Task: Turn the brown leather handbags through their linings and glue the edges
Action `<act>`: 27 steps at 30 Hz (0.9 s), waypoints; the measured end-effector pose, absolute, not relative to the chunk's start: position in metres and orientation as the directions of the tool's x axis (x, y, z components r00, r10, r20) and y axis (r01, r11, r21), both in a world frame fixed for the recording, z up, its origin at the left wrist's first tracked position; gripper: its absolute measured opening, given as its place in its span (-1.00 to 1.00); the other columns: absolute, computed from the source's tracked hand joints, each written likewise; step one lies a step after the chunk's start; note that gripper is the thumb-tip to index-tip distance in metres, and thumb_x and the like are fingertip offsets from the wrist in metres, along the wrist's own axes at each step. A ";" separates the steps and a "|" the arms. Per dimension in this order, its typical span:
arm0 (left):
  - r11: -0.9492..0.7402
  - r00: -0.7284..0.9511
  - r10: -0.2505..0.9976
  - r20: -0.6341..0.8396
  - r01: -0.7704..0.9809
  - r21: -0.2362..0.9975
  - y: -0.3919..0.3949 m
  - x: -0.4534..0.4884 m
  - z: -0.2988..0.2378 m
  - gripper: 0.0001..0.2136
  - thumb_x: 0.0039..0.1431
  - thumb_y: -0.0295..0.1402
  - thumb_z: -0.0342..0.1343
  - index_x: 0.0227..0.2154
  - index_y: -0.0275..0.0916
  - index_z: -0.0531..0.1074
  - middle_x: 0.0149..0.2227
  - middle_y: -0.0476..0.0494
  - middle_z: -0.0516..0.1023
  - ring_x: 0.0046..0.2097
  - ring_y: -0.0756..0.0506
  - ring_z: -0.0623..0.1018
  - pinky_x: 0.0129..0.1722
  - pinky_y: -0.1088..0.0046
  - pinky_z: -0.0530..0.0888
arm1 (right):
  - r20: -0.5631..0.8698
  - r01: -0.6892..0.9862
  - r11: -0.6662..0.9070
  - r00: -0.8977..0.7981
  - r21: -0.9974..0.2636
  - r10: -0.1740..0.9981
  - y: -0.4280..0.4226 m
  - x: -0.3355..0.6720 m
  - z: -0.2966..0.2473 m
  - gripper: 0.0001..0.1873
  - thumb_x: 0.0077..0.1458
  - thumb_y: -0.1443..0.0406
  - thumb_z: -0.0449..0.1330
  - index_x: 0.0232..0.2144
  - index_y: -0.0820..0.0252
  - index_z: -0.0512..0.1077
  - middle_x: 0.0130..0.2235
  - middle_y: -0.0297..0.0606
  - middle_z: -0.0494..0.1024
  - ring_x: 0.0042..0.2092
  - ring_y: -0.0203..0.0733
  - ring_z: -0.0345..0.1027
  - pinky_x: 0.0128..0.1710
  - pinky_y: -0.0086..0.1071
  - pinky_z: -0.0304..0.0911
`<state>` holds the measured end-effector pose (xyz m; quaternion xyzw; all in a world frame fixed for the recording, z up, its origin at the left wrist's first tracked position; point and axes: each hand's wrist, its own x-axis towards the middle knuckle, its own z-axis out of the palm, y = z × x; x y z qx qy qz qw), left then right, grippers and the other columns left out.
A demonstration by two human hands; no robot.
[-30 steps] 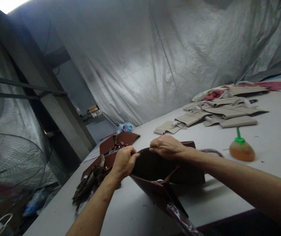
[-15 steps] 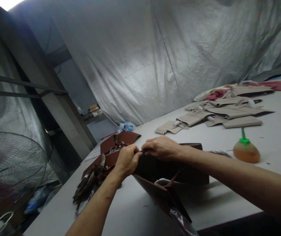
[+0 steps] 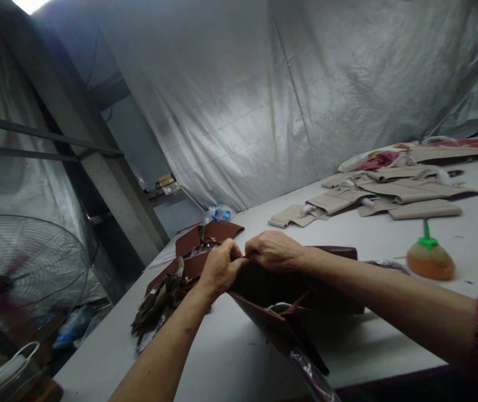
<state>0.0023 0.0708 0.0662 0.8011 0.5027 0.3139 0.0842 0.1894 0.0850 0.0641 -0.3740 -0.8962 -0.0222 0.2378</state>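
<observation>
A dark brown bag (image 3: 259, 321) stands on its side on the white table (image 3: 222, 357), its inside facing up toward me. My left hand (image 3: 221, 265) pinches the bag's far edge between thumb and fingers. Close beside it, my right hand (image 3: 275, 250) is closed on the same edge, fingers curled over it. A thin brown strap and a plastic-wrapped handle (image 3: 312, 374) hang at the bag's near side. What lies right between the fingertips is hidden.
Brown bag pieces (image 3: 167, 296) lie to the left. Several beige bags (image 3: 390, 190) spread across the back right. A squeeze bottle (image 3: 430, 259) with orange liquid and green nozzle stands at right. A caged fan (image 3: 25, 279) and a lidded jar (image 3: 13, 377) are at left.
The view has shifted slightly, so the scene sits a little further right. Both hands keep their hold on the bag's edge, with hardly any other movement.
</observation>
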 end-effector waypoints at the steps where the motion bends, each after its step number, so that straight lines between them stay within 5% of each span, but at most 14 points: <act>1: -0.472 0.273 0.869 0.413 0.709 0.525 0.072 0.000 0.065 -0.73 -0.09 -0.36 0.29 -0.38 -0.21 0.29 -0.44 0.03 0.49 -0.36 -0.03 0.47 -0.32 0.47 0.31 | 0.434 0.695 0.705 -0.597 -0.141 0.675 0.085 0.189 0.065 -0.73 0.10 0.29 0.07 -0.30 0.06 0.59 -0.39 -0.23 0.61 -0.35 -0.17 0.42 -0.46 -0.38 -0.05; 4: -0.434 0.263 0.900 0.347 0.594 0.677 0.076 -0.010 0.058 -0.53 -0.28 -0.42 0.37 -0.29 -0.20 0.25 -0.36 0.04 0.48 -0.32 -0.02 0.48 -0.30 0.50 0.35 | 0.410 0.717 0.676 -0.572 -0.171 0.710 0.088 0.189 0.064 -0.73 0.10 0.28 0.08 -0.28 0.05 0.59 -0.40 -0.24 0.61 -0.37 -0.18 0.41 -0.48 -0.39 -0.06; 9: -0.279 0.206 0.959 0.196 0.545 0.791 0.081 -0.028 0.049 -0.71 -0.23 -0.55 0.13 -0.35 -0.24 0.29 -0.45 0.07 0.42 -0.45 0.04 0.40 -0.47 0.56 0.27 | 0.417 0.730 0.657 -0.547 -0.188 0.726 0.096 0.190 0.060 -0.74 0.11 0.28 0.08 -0.29 0.08 0.59 -0.37 -0.23 0.61 -0.35 -0.20 0.39 -0.46 -0.40 -0.04; 18: -0.256 0.177 0.966 0.188 0.571 0.780 0.075 -0.018 0.057 -0.85 -0.19 -0.42 0.24 -0.47 -0.33 0.53 -0.49 -0.01 0.51 -0.43 0.00 0.44 -0.38 0.51 0.34 | 0.434 0.739 0.658 -0.550 -0.145 0.713 0.095 0.190 0.058 -0.74 0.16 0.25 0.07 -0.33 0.11 0.57 -0.41 -0.23 0.59 -0.37 -0.19 0.40 -0.47 -0.38 -0.08; 24: -0.267 0.180 0.963 0.199 0.547 0.793 0.071 -0.015 0.059 -0.84 -0.16 -0.41 0.22 -0.45 -0.34 0.59 -0.45 -0.08 0.58 -0.39 -0.04 0.48 -0.31 0.46 0.37 | 0.605 0.557 0.816 -0.600 -0.152 0.522 0.095 0.191 0.052 -0.76 0.22 0.27 0.08 -0.22 0.13 0.55 -0.21 -0.25 0.58 -0.23 -0.21 0.42 -0.27 -0.39 0.13; 27: -0.272 0.178 0.962 0.208 0.541 0.796 0.071 -0.013 0.059 -0.84 -0.17 -0.43 0.22 -0.45 -0.35 0.59 -0.45 -0.08 0.58 -0.40 -0.03 0.47 -0.31 0.46 0.36 | 0.686 0.482 0.874 -0.618 -0.056 0.385 0.097 0.190 0.046 -0.79 0.20 0.28 0.13 -0.20 0.10 0.56 -0.17 -0.26 0.54 -0.19 -0.23 0.39 -0.22 -0.38 0.14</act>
